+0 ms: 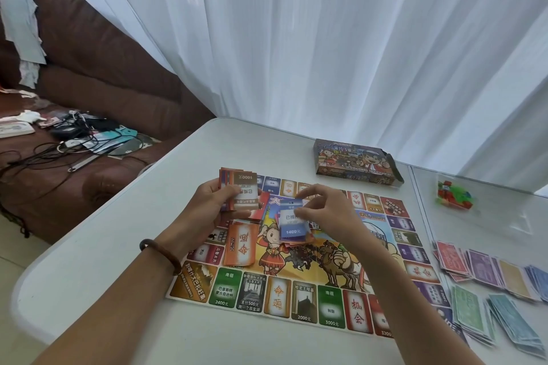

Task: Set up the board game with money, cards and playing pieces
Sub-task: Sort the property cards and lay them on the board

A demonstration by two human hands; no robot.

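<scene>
In the head view, the left hand grips a stack of cards above the far-left corner of the board, with the thumb laid across the top face and the fingers curled beneath. The right hand pinches a blue card marked 1400 at its upper edge, over a small loose heap near the board's middle. An orange pile lies just left of that heap. The paper money is fanned by colour on the tabletop right of the board, and the playing pieces sit in a clear bag near the box. The cards look thin, light and glossy, so they probably slide on each other and bend easily. A single card is best pinched at an edge or corner. The stack is best squeezed across its short sides with the thumb on top, or it may splay.
</scene>
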